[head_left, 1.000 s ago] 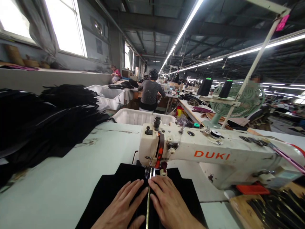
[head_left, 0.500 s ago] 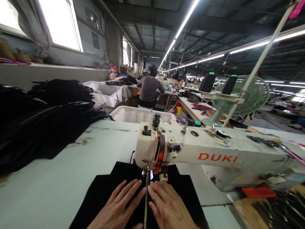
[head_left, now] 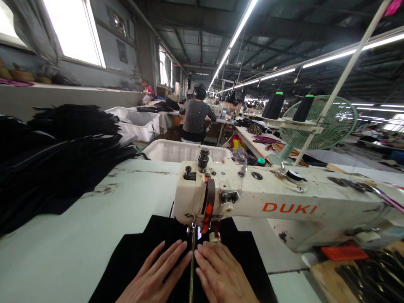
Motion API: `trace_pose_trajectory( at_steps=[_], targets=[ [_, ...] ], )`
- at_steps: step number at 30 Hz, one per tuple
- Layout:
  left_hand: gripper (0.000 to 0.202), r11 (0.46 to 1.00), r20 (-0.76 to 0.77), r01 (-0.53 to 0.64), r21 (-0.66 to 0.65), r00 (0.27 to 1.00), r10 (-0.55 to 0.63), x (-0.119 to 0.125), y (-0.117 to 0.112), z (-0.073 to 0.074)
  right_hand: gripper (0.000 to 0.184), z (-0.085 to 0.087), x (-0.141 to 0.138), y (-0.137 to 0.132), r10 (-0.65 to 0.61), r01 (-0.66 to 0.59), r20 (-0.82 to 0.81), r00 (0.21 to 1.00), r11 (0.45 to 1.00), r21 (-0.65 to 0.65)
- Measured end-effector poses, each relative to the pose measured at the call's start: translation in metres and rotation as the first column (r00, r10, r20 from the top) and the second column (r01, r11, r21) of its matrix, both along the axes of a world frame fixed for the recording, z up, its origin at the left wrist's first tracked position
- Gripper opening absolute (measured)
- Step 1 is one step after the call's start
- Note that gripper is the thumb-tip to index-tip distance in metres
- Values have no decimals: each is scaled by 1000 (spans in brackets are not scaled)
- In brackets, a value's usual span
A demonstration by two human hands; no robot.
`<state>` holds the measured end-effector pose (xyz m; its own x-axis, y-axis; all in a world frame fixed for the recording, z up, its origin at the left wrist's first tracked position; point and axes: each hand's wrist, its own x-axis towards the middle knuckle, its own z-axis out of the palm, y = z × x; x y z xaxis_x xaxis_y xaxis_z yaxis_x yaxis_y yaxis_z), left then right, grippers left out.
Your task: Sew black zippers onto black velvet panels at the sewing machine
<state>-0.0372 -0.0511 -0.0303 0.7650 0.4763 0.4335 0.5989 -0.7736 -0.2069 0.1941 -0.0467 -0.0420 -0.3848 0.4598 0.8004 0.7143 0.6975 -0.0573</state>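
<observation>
Black fabric [head_left: 126, 256] lies flat under the head of a white sewing machine [head_left: 243, 193]. Down its middle runs a zipper [head_left: 192, 269] with gold-coloured teeth, its far end under the presser foot [head_left: 193, 229]. My left hand [head_left: 158, 271] rests on the fabric left of the zipper, fingers stretched out and pointing at the needle area. To the right of the zipper, my right hand [head_left: 221, 269] lies flat on the fabric, fingers extended. The needle itself is too small to make out.
A tall pile of black fabric pieces [head_left: 63, 164] covers the table's left side. Behind the machine stands a white plastic bin [head_left: 186, 147]. At right are a wooden board [head_left: 331, 277] with zippers, a red object [head_left: 344, 253], thread cones [head_left: 274, 105] and a green fan [head_left: 334, 122]. A co-worker [head_left: 197, 115] sits ahead.
The view has shifted slightly, so the machine and surroundings appear a little further left. Both hands keep nearly the same place on the fabric; little else has visibly moved.
</observation>
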Motion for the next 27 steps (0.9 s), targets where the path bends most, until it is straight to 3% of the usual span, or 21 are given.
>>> trace_pose_trajectory(
  at_steps=[17, 23, 27],
  targets=[
    [57, 999, -42, -38, 39, 998, 39, 4, -2, -1, 28, 2, -2, 1, -6, 6, -3, 1000, 1000, 22],
    [67, 999, 15, -12, -37, 1000, 13, 4, -1, 0, 28, 3, -1, 1, 1, -1, -16, 1000, 1000, 11],
    [73, 997, 74, 55, -63, 996, -50, 1, 3, -10, 27, 4, 0, -2, -1, 1, -5, 1000, 1000, -29]
  ],
)
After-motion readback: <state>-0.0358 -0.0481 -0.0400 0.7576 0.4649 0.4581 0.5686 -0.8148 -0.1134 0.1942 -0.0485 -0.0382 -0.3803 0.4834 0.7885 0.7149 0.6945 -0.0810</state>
